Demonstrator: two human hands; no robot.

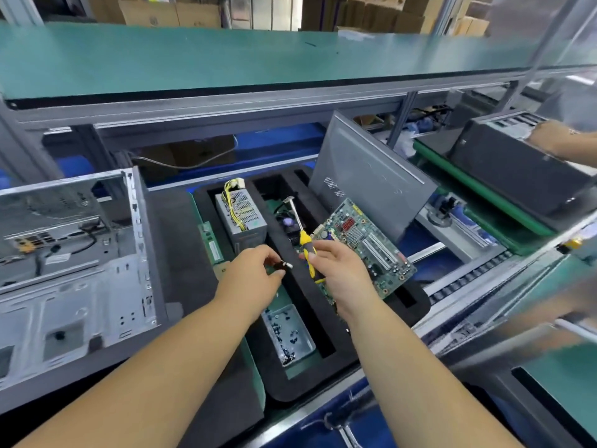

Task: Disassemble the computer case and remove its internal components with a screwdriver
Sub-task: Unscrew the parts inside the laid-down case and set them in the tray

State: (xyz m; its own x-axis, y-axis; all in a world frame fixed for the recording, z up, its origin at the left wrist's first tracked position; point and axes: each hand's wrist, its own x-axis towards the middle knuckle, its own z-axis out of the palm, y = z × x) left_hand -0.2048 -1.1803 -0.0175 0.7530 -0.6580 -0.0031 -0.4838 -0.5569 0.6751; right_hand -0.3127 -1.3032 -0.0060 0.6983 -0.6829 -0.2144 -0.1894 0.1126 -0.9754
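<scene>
The opened grey computer case (74,263) lies on its side at the left, with cables inside. My right hand (336,270) grips a yellow-and-black screwdriver (305,247) and, with it, a green motherboard (368,247) tilted over the black foam tray (326,334). My left hand (255,270) pinches a small dark part with a white tip (284,264) just left of the screwdriver. A silver power supply (240,215) with yellow wires stands in the tray's left slot. A cooler (289,223) lies in the middle slot behind the screwdriver shaft.
A small tray of screws (287,331) sits in the foam tray near me. The grey side panel (368,176) leans at the back right. A RAM stick (211,244) lies left of the tray. Another person's hand (555,137) rests on a second case (517,169) at right.
</scene>
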